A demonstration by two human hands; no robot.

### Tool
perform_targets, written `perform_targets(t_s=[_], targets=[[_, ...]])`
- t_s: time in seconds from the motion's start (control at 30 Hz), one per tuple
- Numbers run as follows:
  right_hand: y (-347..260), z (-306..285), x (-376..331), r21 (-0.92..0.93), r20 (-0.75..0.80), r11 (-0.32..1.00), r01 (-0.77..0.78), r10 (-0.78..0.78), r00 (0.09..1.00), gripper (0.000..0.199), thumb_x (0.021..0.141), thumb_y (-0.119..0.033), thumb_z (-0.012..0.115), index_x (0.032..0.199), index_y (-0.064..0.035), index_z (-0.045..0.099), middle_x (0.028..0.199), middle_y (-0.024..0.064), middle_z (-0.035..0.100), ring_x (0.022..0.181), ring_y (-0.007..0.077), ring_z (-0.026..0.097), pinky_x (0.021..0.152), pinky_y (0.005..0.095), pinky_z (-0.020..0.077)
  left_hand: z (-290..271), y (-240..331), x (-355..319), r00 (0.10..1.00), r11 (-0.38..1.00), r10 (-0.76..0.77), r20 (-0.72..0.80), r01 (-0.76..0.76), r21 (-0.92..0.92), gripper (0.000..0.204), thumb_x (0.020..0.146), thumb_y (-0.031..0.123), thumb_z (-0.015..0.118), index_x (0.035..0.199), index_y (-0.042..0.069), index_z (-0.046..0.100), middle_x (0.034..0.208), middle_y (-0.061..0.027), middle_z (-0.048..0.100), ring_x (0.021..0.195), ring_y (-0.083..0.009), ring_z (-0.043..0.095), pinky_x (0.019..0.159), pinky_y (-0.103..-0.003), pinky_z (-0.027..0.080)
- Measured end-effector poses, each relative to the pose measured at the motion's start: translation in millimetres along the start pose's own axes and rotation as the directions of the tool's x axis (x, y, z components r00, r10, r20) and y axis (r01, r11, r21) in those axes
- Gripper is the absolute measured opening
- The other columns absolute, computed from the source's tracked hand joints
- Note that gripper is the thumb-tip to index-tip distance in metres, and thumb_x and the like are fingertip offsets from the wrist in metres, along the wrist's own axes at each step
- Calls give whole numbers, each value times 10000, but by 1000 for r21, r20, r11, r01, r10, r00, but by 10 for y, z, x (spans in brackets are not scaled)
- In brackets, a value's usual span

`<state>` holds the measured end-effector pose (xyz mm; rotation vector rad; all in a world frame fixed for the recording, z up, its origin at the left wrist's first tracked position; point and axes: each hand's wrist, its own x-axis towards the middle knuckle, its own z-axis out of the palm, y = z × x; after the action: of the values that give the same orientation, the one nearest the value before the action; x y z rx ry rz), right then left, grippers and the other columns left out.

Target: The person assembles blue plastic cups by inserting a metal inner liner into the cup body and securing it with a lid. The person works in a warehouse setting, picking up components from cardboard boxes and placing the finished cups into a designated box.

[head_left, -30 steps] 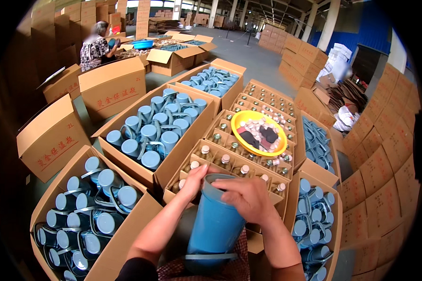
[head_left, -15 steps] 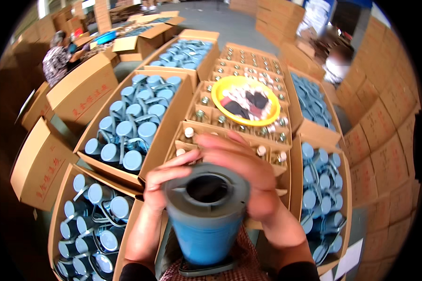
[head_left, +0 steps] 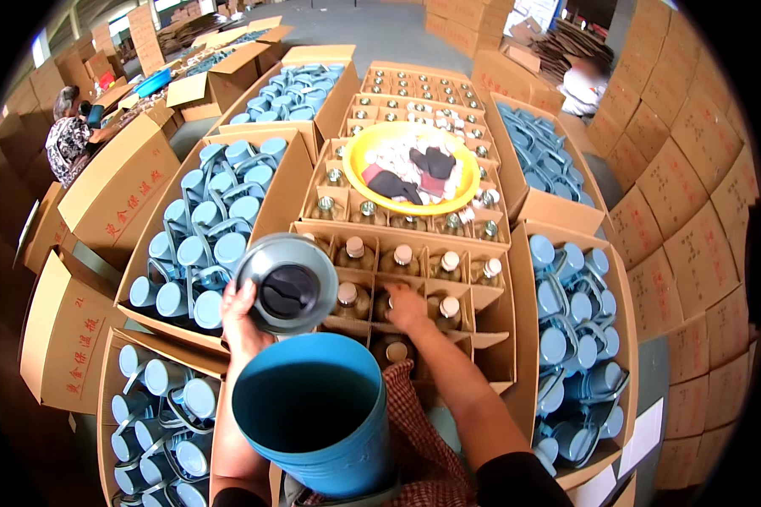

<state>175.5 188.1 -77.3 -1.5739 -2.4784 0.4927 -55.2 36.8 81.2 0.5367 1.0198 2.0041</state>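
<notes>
A round grey plastic collar [head_left: 325,269] with a black recessed middle is tilted up in my left hand [head_left: 243,319], the fingers closed on its left edge. Below it, a blue cylindrical flask shell [head_left: 334,473] stands with its wide mouth upward, against a red checked cloth on my lap. My right hand [head_left: 407,306] reaches down into a cell of the divided carton [head_left: 495,372]. Its fingers are curled, and their tips and whatever they grip are hidden. Glass bottles with pale caps, such as one bottle [head_left: 351,302] to its left, stand in the cells around it.
A yellow basin [head_left: 355,182] of small pale pieces and dark gloves rests on the bottles behind. Cartons of blue handled jugs [head_left: 207,215] flank me on the left, with another jug carton [head_left: 566,338] on the right. Stacked boxes [head_left: 659,228] wall the right side. Two people sit farther off.
The grey collar has come off the blue shell, whose open mouth now faces up. My left hand carries the collar leftward. My right hand has left the shell and gone into the bottle carton.
</notes>
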Motion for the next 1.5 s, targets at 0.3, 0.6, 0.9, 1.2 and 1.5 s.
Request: perform_targets(t_s=[0.3,0.6,0.9,1.2,1.5], targets=[[-299,-1012,11,68,-218,946,316,-295,930,491,631,-43,652,1095,-158,542,1002,146,590,1005,350,550,817,431,475,-441,-1049,-147,690,434,-463,556,724,-536,625,923,480,449,1313,-8,419,1232,-239,532,1114,-379,550,939,-488,480],[-1712,-2947,-973,-167,-175,378,911,-920,350,381,788,-168,595,1165,-114,602,968,92,603,932,256,579,772,366,468,725,-433,-57,856,867,-115,504,334,-370,576,935,495,416,1306,55,399,1330,-184,479,1167,-300,517,983,-427,427],[-1199,-3131,-456,868,-464,62,492,-249,850,702,876,-353,564,1440,-48,278,1389,139,430,1288,238,395,1059,369,309,1115,591,-166,844,887,-4,536,251,-388,393,911,394,495,1053,28,499,1395,-204,402,1126,-300,532,954,-422,433],[-1012,-2740,-899,997,-78,-56,54,-717,693,628,682,-186,676,1253,8,503,1317,173,511,1248,277,464,1076,385,323,852,693,-794,761,985,142,634,-43,-169,316,886,319,570,866,5,597,1457,-222,327,1137,-323,523,942,-443,433],[-1293,-2932,-1149,594,293,673,440,-691,661,273,649,-167,789,827,-13,650,786,44,685,757,152,650,684,292,494,624,821,-452,981,939,170,-98,-191,-284,310,935,175,482,1178,-15,515,1119,-144,607,984,-239,627,895,-375,504]])
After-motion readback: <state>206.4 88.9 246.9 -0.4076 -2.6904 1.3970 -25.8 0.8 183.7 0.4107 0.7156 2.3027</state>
